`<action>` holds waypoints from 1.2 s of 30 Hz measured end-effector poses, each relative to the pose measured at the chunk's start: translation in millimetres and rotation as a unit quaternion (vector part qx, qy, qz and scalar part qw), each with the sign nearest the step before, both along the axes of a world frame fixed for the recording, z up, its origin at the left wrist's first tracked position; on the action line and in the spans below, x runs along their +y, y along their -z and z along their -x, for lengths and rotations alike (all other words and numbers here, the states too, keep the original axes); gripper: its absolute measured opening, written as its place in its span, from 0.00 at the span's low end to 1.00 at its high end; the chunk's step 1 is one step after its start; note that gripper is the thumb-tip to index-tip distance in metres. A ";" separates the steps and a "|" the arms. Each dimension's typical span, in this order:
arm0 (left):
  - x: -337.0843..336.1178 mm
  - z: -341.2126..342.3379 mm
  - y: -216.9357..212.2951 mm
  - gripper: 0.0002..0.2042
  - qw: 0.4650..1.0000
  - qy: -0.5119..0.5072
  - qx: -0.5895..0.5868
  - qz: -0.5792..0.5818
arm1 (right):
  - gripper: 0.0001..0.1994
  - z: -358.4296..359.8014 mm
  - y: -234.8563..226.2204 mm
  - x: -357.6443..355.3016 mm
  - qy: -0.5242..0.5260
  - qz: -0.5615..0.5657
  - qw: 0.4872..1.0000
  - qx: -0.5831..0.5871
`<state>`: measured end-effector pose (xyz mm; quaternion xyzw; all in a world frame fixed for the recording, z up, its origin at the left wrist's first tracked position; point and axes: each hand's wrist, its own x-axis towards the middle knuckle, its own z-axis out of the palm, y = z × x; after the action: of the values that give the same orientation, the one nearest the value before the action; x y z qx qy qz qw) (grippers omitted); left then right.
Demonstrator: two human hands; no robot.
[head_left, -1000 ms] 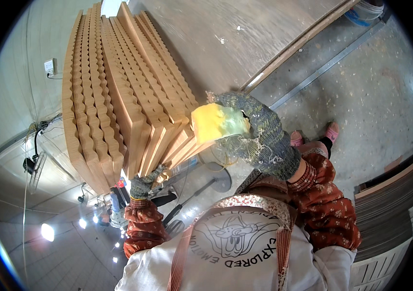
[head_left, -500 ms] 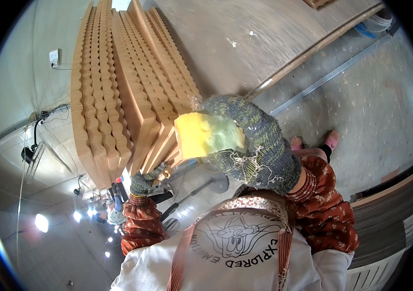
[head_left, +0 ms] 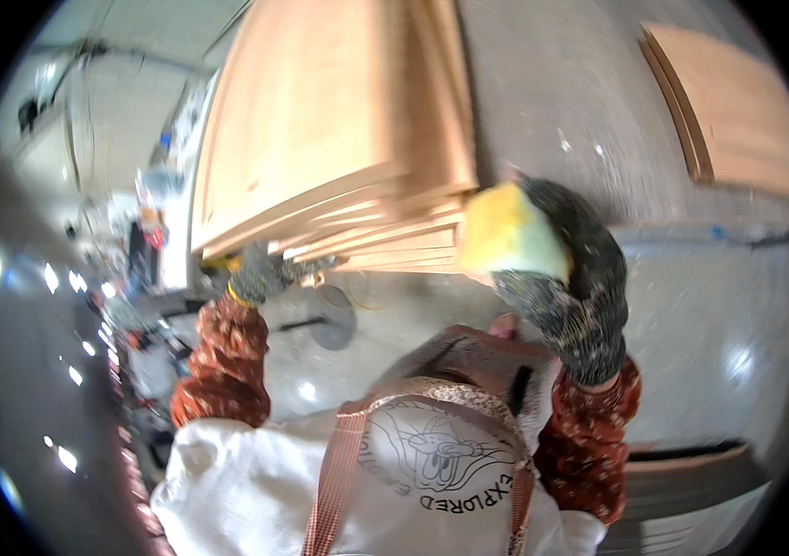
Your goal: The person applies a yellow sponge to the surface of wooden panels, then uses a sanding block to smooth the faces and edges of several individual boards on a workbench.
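Note:
A stack of light-brown wooden boards (head_left: 306,111) lies on the table, the broad face of the top one showing and its near ends slightly fanned. My left hand (head_left: 263,276), in a dark knitted glove, grips the stack's near end at the left; some of its fingers are hidden or blurred. Just right of the stack, my right hand (head_left: 584,292), gloved alike, is closed round a foam sponge (head_left: 510,232), yellow on one part and pale green on the other. The sponge is close to the boards' right corner; whether it touches them I cannot tell.
The grey table top (head_left: 552,83) carries a smaller pile of boards (head_left: 737,111) at the far right. Below it, a round grey base (head_left: 329,317) stands on the floor. At the lower right is a dark stack of panels (head_left: 691,486). Cluttered things line the left.
The boards, which stood on edge with wavy sides showing, now lie over with a broad face up. My right hand has moved right with the sponge. The view has shifted.

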<state>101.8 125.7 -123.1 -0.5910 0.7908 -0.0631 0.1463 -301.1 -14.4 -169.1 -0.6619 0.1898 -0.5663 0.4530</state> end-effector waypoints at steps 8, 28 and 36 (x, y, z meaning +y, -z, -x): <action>8.4 36.1 49.9 0.21 0.887 -0.110 0.339 0.292 | 0.34 -7.3 -3.8 61.2 0.134 -0.199 0.971 -0.010; 102.4 72.6 144.8 0.18 0.724 -0.285 0.601 0.185 | 0.28 -29.8 -85.2 73.7 -0.012 -0.116 0.859 0.499; 105.7 69.8 151.8 0.18 0.719 -0.304 0.607 0.147 | 0.29 -103.5 -99.1 112.5 0.040 0.211 0.801 0.558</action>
<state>32.1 231.4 -274.9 -0.7250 0.4691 0.2419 -0.4424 -197.6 98.0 -70.0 -0.9346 0.3119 -0.1426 0.0942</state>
